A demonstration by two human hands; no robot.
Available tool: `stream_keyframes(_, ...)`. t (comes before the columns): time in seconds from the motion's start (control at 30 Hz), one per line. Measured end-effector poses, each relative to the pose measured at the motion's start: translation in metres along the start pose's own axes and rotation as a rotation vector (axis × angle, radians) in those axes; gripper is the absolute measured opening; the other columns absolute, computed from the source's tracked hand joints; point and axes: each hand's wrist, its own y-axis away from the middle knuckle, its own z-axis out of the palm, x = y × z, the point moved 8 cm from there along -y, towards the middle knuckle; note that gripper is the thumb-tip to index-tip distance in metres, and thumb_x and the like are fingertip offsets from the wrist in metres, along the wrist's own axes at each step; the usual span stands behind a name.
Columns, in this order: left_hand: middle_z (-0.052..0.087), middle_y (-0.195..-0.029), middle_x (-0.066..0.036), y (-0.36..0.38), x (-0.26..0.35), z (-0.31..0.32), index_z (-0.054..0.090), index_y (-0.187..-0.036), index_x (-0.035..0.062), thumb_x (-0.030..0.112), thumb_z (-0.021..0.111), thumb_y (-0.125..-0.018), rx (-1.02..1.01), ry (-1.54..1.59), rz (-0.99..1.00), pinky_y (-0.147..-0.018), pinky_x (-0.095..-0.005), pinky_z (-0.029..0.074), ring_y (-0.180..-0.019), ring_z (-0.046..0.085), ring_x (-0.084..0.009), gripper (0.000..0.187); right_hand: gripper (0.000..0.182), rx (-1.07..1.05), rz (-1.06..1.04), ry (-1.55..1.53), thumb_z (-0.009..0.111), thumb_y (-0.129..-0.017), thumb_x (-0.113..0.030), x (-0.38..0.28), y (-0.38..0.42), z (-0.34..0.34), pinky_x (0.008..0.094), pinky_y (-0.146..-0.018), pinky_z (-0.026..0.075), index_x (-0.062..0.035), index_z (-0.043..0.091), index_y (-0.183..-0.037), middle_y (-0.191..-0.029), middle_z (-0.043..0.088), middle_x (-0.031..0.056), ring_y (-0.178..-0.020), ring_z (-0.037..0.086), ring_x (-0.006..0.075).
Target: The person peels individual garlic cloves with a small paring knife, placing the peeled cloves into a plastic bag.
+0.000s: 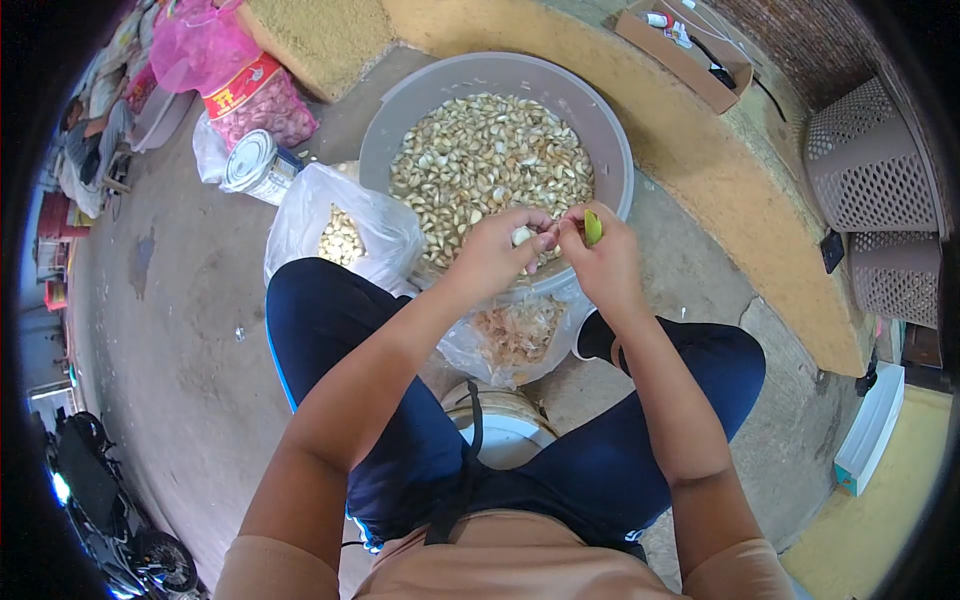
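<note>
The left hand [495, 250] pinches a pale garlic clove [522, 236] between its fingertips, just beside the right hand [603, 258], which is closed around a small green-handled tool [593, 227]. Both hover over the near rim of a grey basin [390, 130] heaped with garlic cloves [485, 160].

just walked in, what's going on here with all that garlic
A seated person is working over a big grey basin heaped with garlic cloves. The left hand pinches a single white clove, and the right hand holds a small green-handled tool right against it. A clear bag of papery skins sits between the knees, and another bag of cloves lies left of the basin.
</note>
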Motion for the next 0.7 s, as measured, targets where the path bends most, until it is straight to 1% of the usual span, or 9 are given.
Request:
stream_keyframes(0.03, 0.059, -0.082, -0.004, 0.0, -0.001, 0.0, 0.058, -0.093, 0.0004, 0.011, 0.059, -0.08, -0.009, 0.023, -0.02, -0.052, -0.0229, 0.043, -0.054, 0.051, -0.0068, 0.017, 0.011, 0.004, 0.031, -0.042, 0.058, -0.075, -0.01, 0.003, 0.0, 0.001, 0.0311, -0.055, 0.044, 0.0013, 0.056, -0.077, -0.064, 0.058, 0.0099, -0.058, 0.056, 0.0194)
stream_keyframes(0.13, 0.058, -0.079, -0.004, 0.0, -0.002, 0.001, 0.057, -0.094, 0.0003, 0.012, 0.058, -0.081, -0.034, 0.066, -0.072, -0.053, -0.023, 0.043, -0.054, 0.051, -0.0067, 0.017, 0.012, -0.063, 0.226, -0.21, 0.055, -0.079, -0.012, 0.02, -0.001, 0.007, 0.0277, -0.049, 0.042, -0.0006, 0.056, -0.075, -0.059, 0.055, 0.0039, -0.051, 0.052, 0.0124)
stream_keyframes(0.23, 0.058, -0.076, -0.003, 0.002, -0.001, 0.003, 0.056, -0.096, 0.0001, 0.013, 0.057, -0.082, -0.054, 0.095, -0.109, -0.052, -0.0227, 0.042, -0.054, 0.05, -0.0066, 0.018, 0.013, -0.123, 0.388, -0.466, 0.053, -0.081, -0.015, 0.031, 0.003, 0.017, 0.0245, -0.045, 0.04, -0.003, 0.055, -0.077, -0.058, 0.051, -0.0005, -0.046, 0.045, 0.0071)
stream_keyframes(0.33, 0.057, -0.074, -0.002, 0.004, 0.001, 0.004, 0.055, -0.099, 0.0002, 0.014, 0.057, -0.083, -0.061, 0.216, -0.148, -0.051, -0.0218, 0.041, -0.054, 0.05, -0.0066, 0.021, 0.012, -0.136, 0.475, -0.648, 0.052, -0.083, -0.016, 0.033, 0.007, 0.02, 0.0227, -0.041, 0.038, -0.0044, 0.054, -0.08, -0.055, 0.047, -0.0024, -0.042, 0.039, 0.005)
stream_keyframes(0.4, 0.057, -0.073, -0.002, 0.004, 0.0, 0.003, 0.055, -0.101, 0.0001, 0.015, 0.057, -0.083, -0.038, 0.334, -0.171, -0.049, -0.0207, 0.04, -0.054, 0.049, -0.0062, 0.023, 0.011, -0.123, 0.48, -0.69, 0.052, -0.082, -0.015, 0.031, 0.006, 0.018, 0.023, -0.041, 0.037, -0.0044, 0.053, -0.081, -0.054, 0.045, -0.0029, -0.041, 0.037, 0.0049)
stream_keyframes(0.5, 0.055, -0.072, -0.001, 0.007, 0.0, 0.006, 0.054, -0.102, 0.0003, 0.015, 0.058, -0.083, -0.066, 0.344, -0.272, -0.047, -0.0188, 0.037, -0.053, 0.048, -0.0051, 0.025, 0.012, -0.106, 0.471, -0.71, 0.052, -0.083, -0.017, 0.031, 0.006, 0.018, 0.0228, -0.041, 0.036, -0.0047, 0.053, -0.082, -0.056, 0.044, -0.0027, -0.042, 0.037, 0.0048)
stream_keyframes(0.53, 0.054, -0.071, 0.0, 0.007, -0.002, 0.006, 0.054, -0.102, 0.0003, 0.014, 0.058, -0.082, -0.057, 0.412, -0.274, -0.046, -0.0185, 0.035, -0.053, 0.046, -0.0046, 0.025, 0.013, -0.101, 0.466, -0.71, 0.052, -0.083, -0.017, 0.032, 0.005, 0.018, 0.0226, -0.041, 0.035, -0.0049, 0.053, -0.083, -0.057, 0.044, -0.0024, -0.042, 0.037, 0.0047)
stream_keyframes(0.63, 0.052, -0.073, 0.0, 0.004, -0.014, 0.004, 0.052, -0.102, 0.0014, 0.014, 0.058, -0.082, -0.02, 0.564, -0.289, -0.042, -0.0166, 0.031, -0.053, 0.043, -0.0035, 0.024, 0.016, -0.092, 0.535, -0.62, 0.053, -0.084, -0.021, 0.037, 0.007, 0.016, 0.0232, -0.042, 0.036, -0.0048, 0.053, -0.083, -0.059, 0.046, -0.002, -0.043, 0.038, 0.0061)
stream_keyframes(0.7, 0.051, -0.077, 0.0, 0.003, -0.019, -0.001, 0.051, -0.101, 0.0035, 0.013, 0.059, -0.082, 0.016, 0.601, -0.315, -0.038, -0.0141, 0.026, -0.053, 0.041, -0.0031, 0.023, 0.019, -0.186, 0.505, -0.49, 0.053, -0.084, -0.023, 0.039, 0.005, 0.016, 0.024, -0.044, 0.037, -0.0044, 0.053, -0.083, -0.06, 0.047, -0.0007, -0.046, 0.041, 0.0075)
